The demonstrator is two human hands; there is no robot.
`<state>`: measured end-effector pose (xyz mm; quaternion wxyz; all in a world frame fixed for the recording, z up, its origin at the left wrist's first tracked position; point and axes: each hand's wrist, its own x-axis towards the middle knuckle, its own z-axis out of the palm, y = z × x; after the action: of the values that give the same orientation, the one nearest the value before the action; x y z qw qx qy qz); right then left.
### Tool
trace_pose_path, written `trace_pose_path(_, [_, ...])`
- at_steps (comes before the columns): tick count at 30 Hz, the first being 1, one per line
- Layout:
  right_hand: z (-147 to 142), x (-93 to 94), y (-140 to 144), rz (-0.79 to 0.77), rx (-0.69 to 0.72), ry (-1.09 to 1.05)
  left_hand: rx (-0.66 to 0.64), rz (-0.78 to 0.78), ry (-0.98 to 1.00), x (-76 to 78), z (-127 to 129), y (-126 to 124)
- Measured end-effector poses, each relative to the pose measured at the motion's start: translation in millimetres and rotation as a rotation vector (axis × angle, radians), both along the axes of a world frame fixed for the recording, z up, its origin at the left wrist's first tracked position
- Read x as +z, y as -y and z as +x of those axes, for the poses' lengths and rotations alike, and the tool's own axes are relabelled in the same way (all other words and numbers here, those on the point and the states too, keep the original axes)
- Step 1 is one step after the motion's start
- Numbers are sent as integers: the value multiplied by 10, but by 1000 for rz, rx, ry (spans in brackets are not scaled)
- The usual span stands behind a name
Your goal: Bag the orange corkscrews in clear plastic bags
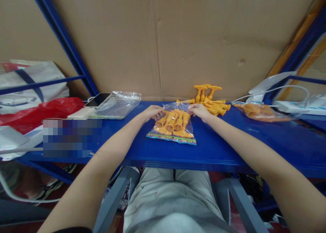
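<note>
A clear plastic bag [189, 126] lies on the blue table, its colourful printed strip towards me. Inside it are several orange plastic pieces [169, 124] with hollow, flared ends. At the bag's far left corner, my left hand [152, 113] is closed on the plastic. My right hand [200, 111] pinches the far right corner. Behind my right hand is a loose pile of matching orange pieces [216, 107], some standing upright with T-shaped tops against the cardboard.
Another clear bag with orange pieces [257, 110] lies at the right, near white cables and a power strip [300, 107]. Left are flat empty bags [122, 104], a phone [98, 100] and a red plastic bag [58, 107]. Blue frame posts [63, 39] flank the cardboard wall [163, 46].
</note>
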<state>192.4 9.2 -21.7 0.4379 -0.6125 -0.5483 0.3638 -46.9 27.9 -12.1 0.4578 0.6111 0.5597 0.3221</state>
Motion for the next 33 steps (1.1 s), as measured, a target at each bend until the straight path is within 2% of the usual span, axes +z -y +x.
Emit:
trace_pose_path(5, [-5,-47,34,-8,61,-346,8,40,140,-3,-35,-24])
trace_pose_path(8, [-2,-61,48,-32,121,-425,14,30,151,-20,-41,-67])
trace_pose_path(15, [7,-91,23,-35,153,-457,25,43,136,-63,-76,-141])
trace_pose_path(25, [3,-122,-24,-18,108,-500,76,-26,287,-16,-76,-81])
trace_pose_path(33, [45,-97,-8,-23,230,-464,-31,-9,225,-5,-136,-91])
